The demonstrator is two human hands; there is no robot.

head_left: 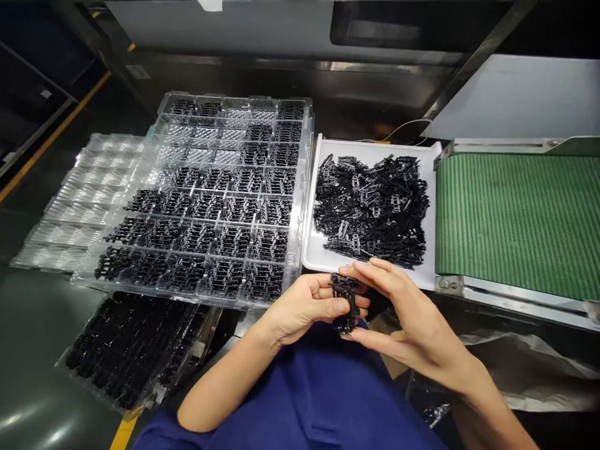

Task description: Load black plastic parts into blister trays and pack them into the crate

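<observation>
Between my two hands, in front of my blue shirt, is a small stack of black plastic parts. My left hand grips the stack, its thumb across the near face and its fingers behind. With fingertips on the upper end and thumb at the lower end, my right hand clasps it too. Just beyond my hands lies a heap of loose black plastic parts in a white tray. To the left, a clear compartment tray holds rows of similar parts; several pockets toward the back left hold none.
A green conveyor belt with metal side rails runs off to the right. Clear plastic trays lie at the far left. Lower left, another tray filled with black parts sits below the work surface. A metal machine frame stands behind.
</observation>
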